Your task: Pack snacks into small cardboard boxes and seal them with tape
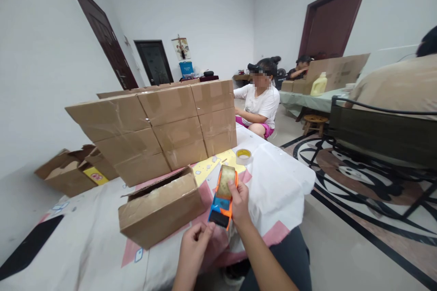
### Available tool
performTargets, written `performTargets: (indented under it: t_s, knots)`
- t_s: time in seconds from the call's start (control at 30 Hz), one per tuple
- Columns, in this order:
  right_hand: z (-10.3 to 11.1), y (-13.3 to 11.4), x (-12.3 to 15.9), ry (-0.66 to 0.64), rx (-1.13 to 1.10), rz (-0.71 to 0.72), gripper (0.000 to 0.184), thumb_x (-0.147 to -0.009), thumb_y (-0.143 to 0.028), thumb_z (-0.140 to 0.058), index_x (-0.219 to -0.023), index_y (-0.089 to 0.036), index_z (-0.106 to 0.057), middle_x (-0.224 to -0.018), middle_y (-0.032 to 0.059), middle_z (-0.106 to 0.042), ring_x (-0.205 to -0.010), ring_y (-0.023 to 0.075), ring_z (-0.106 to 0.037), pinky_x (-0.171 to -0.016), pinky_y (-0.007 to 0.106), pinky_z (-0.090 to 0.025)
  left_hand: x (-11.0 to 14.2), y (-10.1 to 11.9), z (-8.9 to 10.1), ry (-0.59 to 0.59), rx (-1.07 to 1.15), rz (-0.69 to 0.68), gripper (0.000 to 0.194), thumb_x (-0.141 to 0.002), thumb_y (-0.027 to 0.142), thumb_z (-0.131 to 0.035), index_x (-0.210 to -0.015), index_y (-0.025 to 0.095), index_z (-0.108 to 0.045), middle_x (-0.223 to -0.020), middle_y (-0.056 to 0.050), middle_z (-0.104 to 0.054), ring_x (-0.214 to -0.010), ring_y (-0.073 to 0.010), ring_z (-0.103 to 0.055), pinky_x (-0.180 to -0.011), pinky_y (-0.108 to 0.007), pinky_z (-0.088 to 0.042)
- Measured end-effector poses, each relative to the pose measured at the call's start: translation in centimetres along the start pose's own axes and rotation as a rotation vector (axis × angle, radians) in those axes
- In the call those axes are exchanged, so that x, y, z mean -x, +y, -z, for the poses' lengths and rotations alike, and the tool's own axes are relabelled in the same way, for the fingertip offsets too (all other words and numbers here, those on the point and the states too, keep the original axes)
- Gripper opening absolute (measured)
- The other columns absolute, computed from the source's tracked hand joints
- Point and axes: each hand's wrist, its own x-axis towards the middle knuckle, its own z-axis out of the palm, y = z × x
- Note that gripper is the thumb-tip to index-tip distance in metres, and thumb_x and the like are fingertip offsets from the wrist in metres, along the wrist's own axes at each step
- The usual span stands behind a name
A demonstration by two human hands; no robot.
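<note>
My right hand is wrapped round a blue and orange tape dispenser, its thumb resting by the wide clear tape roll. My left hand is closed in a pinch at the dispenser's near black end; what lies between its fingertips is too small to make out. Left of the dispenser sits a brown cardboard box, with a flap raised along its top. A separate roll of tape lies on the cloth just beyond the dispenser.
Stacked, taped cartons form a wall across the covered table. A person in a white shirt sits beyond its far side. Open boxes stand at left. A chair with a seated person is at right.
</note>
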Motion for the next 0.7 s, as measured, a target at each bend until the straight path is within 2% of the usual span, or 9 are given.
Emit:
performTargets:
  t_s: [0.2,0.4,0.7]
  knots:
    - [-0.06,0.19,-0.03,-0.007,-0.012,-0.010,0.045,-0.082,-0.062,-0.067,-0.075,-0.018,-0.058,-0.057,-0.0039,-0.047,-0.049,0.0103,-0.038,-0.045,0.023,-0.031,-0.06,-0.25,0.16,-0.006,0.000,0.002,0.071,-0.061,0.090,-0.056,-0.051,0.022,-0.040,-0.055,0.004,-0.032,-0.058,-0.0132,-0.034,-0.057,-0.027,-0.028]
    - [-0.02,0.31,0.04,-0.014,0.005,0.003,0.047,-0.082,-0.065,-0.066,-0.077,-0.018,-0.061,-0.057,-0.0030,-0.050,-0.050,0.0114,-0.040,-0.046,0.024,-0.033,-0.05,-0.10,0.04,-0.033,0.058,0.032,0.072,-0.056,0.092,-0.059,-0.050,0.023,-0.038,-0.053,0.004,-0.033,-0.057,-0.0124,-0.032,-0.056,-0.027,-0.028]
    - [0.09,0.21,0.10,-0.035,0.010,0.007,0.044,-0.084,-0.062,-0.066,-0.077,-0.018,-0.060,-0.058,-0.0028,-0.050,-0.052,0.0116,-0.041,-0.048,0.023,-0.035,-0.20,-0.41,0.01,-0.054,0.080,0.009,0.071,-0.059,0.089,-0.060,-0.050,0.022,-0.040,-0.053,0.004,-0.032,-0.056,-0.0121,-0.032,-0.056,-0.027,-0.029]
